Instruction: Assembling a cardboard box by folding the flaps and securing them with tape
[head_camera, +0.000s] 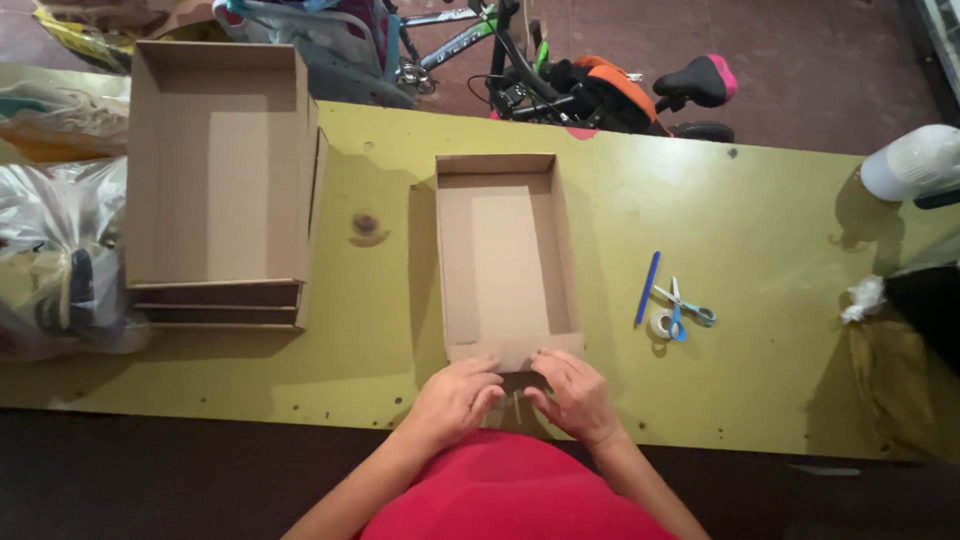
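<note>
I see the open cardboard box (505, 255) lying mid-counter (760, 220), and both my hands press its near end: left hand (455, 397) and right hand (575, 393) each grasping the folded flap there. Right of the box lie scissors (682, 308), a blue pen (648, 287) and a tape roll (660, 324); left of it, stacked boxes (220, 170).

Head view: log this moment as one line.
left hand: on near wall of open cardboard box | right hand: same wall | stacked boxes: left | scissors, blue pen: right | table: yellow-green
</note>
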